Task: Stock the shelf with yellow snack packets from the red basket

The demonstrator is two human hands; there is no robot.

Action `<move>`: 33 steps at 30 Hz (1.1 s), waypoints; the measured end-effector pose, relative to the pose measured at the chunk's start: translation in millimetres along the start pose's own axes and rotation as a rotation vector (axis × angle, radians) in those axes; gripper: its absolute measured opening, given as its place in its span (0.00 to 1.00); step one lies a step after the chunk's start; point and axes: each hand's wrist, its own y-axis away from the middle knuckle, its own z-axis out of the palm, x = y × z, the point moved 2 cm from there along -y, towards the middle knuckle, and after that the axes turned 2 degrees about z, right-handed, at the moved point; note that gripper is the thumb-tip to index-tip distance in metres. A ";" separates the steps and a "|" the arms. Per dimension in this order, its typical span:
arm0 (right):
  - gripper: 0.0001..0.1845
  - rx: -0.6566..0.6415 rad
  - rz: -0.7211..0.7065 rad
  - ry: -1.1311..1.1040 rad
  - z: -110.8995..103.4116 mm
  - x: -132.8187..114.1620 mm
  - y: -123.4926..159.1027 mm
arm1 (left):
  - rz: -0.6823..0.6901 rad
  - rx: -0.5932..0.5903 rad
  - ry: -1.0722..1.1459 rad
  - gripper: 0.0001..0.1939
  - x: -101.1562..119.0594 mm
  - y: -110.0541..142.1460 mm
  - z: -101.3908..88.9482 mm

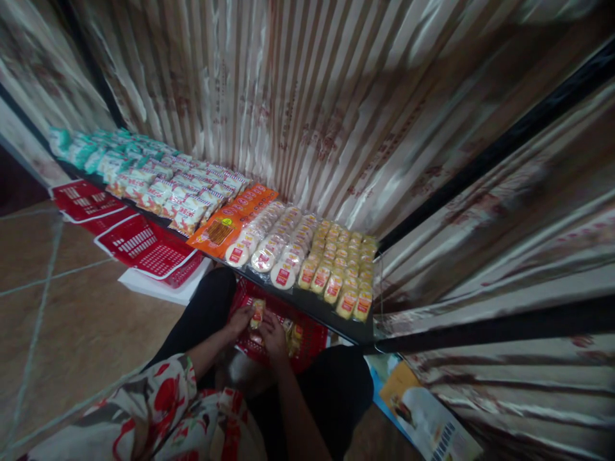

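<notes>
Between my two hands is a small yellow wrapped snack pack [258,314] with a red label. My left hand [240,320] grips its left side, and my right hand [273,334] has its fingers against the right side. Both hands are over a red plastic basket [312,320], in which more wrapped snacks [295,336] lie. Just beyond, on a dark shelf [302,301], rows of similar yellow packs [334,288] stand at the right end. Beside them are rows of round white wrapped crackers [283,274].
Farther left on the shelf lie an orange snack bag [225,227], white packets [187,208] and green packets [96,153]. Red baskets [144,243] stand on the floor at left. A striped curtain [307,96] hangs behind, and a printed bag [423,410] lies at lower right.
</notes>
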 end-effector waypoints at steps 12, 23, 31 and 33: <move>0.20 -0.020 0.021 -0.025 0.6 -7.7 9.4 | 0.015 0.130 -0.066 0.12 -1.4 4.3 -4.9; 0.22 -0.070 0.011 0.050 2.6 -5.6 10.7 | -0.064 0.005 0.019 0.12 -0.2 10.5 0.2; 0.19 -0.125 0.026 0.067 0.5 7.8 7.6 | -0.101 0.075 0.071 0.11 -2.6 8.3 -1.2; 0.19 -0.113 0.036 0.063 0.7 8.7 7.0 | -0.106 0.086 0.074 0.11 -2.6 8.6 -1.2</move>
